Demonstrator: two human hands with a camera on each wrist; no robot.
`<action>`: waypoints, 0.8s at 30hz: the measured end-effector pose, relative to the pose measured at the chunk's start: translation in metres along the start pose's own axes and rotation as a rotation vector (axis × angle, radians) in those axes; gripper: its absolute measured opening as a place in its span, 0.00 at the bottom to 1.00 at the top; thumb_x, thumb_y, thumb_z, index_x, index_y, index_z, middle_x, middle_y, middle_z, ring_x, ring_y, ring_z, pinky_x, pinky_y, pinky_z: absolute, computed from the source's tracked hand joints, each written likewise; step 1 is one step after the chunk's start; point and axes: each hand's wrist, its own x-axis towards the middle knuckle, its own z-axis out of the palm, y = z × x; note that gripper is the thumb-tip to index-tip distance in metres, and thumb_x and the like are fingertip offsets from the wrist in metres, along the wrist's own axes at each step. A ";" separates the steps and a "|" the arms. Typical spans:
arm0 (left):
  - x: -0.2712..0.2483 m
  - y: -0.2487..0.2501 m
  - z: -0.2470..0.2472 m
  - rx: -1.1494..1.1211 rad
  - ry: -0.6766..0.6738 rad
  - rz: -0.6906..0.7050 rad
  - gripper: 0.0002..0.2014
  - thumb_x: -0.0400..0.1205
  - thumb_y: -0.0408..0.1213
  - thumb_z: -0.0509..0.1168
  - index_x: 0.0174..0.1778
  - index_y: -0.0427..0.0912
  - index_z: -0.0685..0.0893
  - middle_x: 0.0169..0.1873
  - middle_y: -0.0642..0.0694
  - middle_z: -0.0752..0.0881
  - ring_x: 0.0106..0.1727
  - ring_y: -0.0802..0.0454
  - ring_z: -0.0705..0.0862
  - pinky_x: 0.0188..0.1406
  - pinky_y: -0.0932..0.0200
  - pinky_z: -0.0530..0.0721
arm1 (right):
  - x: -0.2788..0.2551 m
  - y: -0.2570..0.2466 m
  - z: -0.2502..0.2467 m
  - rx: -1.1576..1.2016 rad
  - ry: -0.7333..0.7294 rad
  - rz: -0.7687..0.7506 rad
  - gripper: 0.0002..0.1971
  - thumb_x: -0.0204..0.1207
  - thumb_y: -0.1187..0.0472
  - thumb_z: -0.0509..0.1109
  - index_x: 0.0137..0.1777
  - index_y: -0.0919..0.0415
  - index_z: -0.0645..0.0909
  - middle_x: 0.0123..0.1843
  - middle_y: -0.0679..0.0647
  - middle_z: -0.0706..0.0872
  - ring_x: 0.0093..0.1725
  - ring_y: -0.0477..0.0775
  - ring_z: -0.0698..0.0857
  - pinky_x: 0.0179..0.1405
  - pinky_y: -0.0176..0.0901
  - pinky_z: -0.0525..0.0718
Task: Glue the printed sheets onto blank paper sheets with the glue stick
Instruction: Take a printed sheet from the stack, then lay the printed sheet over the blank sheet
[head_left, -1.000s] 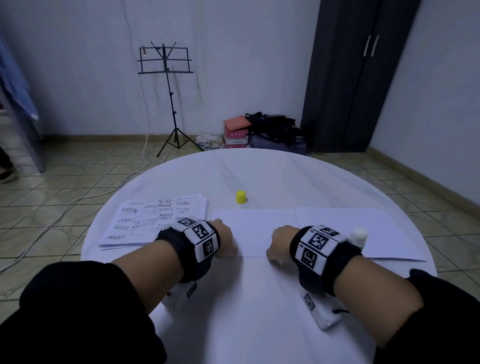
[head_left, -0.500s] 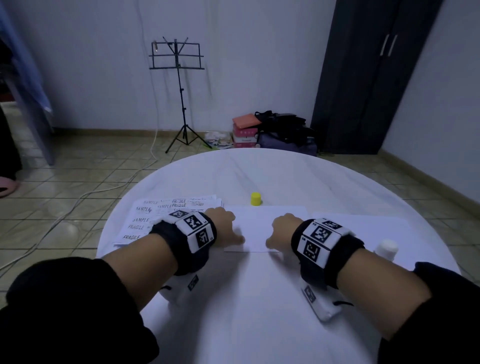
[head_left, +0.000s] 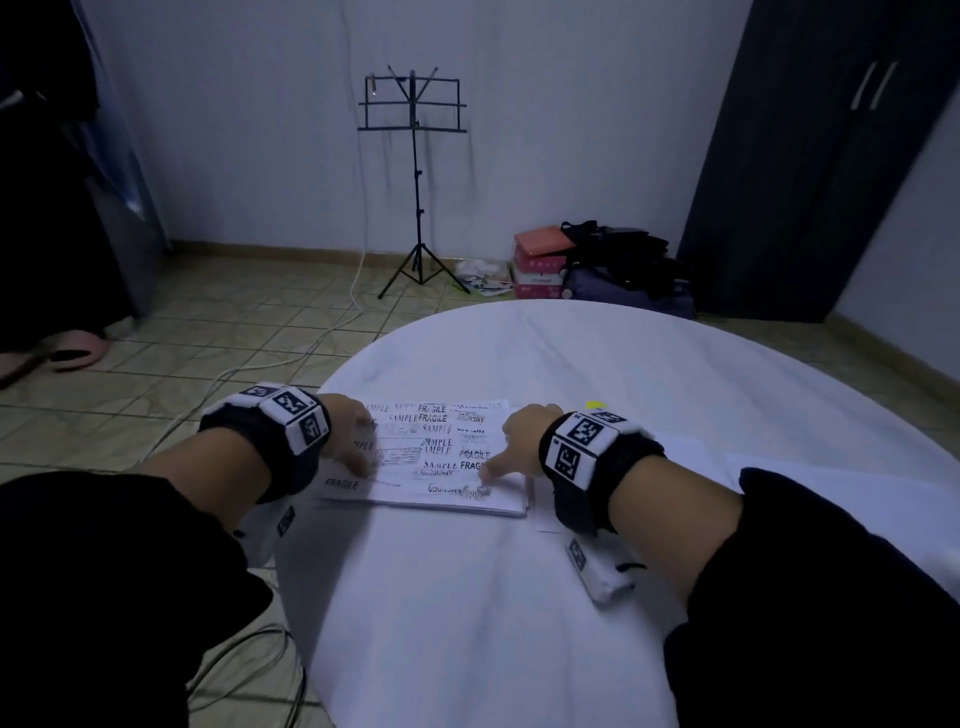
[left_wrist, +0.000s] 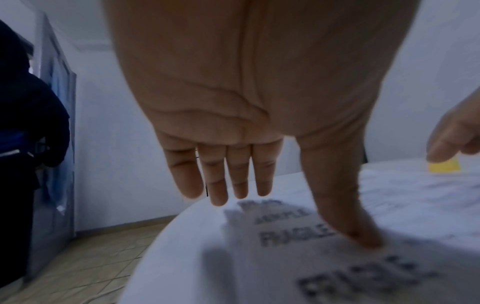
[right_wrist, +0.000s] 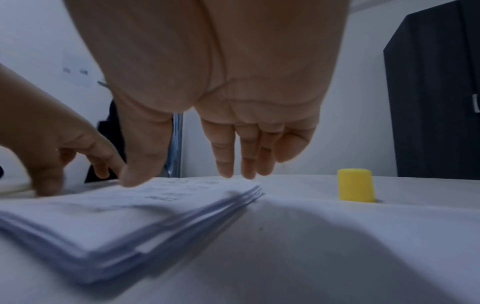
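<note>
A stack of printed sheets (head_left: 431, 457) with words such as FRAGILE and SAMPLE lies near the left edge of the round white table (head_left: 519, 623). My left hand (head_left: 350, 439) is over the stack's left side, fingers straight, and its thumb (left_wrist: 345, 205) presses the top sheet. My right hand (head_left: 511, 441) hovers over the stack's right corner with straight fingers (right_wrist: 226, 154), its thumb (right_wrist: 140, 164) at the top sheet. A yellow cap (right_wrist: 355, 187) stands upright on the table behind the right hand. Blank paper (head_left: 691, 452) lies to the right. The glue stick's body is out of sight.
The table's left edge runs close beside the stack. On the tiled floor beyond are a music stand (head_left: 413, 156), a white cable (head_left: 291, 358) and bags with boxes (head_left: 597, 265). A dark wardrobe (head_left: 810, 156) stands at the right. A person in dark clothes (left_wrist: 26, 123) is at the left.
Both hands have moved left from the blank sheet onto the printed stack. The head view has turned left, and the white glue stick at the right has left the picture.
</note>
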 end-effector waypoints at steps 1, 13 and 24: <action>0.004 -0.004 0.001 -0.020 -0.016 0.007 0.35 0.75 0.51 0.73 0.76 0.42 0.70 0.72 0.45 0.76 0.71 0.45 0.75 0.65 0.57 0.73 | 0.005 -0.002 -0.002 -0.024 0.003 0.014 0.28 0.64 0.29 0.69 0.40 0.57 0.76 0.51 0.55 0.80 0.61 0.61 0.78 0.63 0.55 0.78; 0.046 -0.023 0.005 -0.030 -0.087 0.030 0.37 0.65 0.57 0.79 0.65 0.42 0.74 0.61 0.48 0.81 0.61 0.46 0.80 0.55 0.57 0.75 | 0.034 -0.002 -0.004 -0.118 -0.047 0.064 0.35 0.48 0.24 0.73 0.40 0.54 0.76 0.51 0.51 0.86 0.48 0.57 0.83 0.52 0.47 0.80; 0.048 -0.022 0.011 -0.127 -0.029 -0.010 0.43 0.64 0.52 0.81 0.71 0.40 0.71 0.68 0.44 0.78 0.68 0.44 0.77 0.67 0.52 0.75 | 0.023 -0.021 0.006 0.250 0.046 0.011 0.29 0.64 0.58 0.80 0.65 0.61 0.75 0.61 0.56 0.80 0.58 0.57 0.82 0.52 0.43 0.83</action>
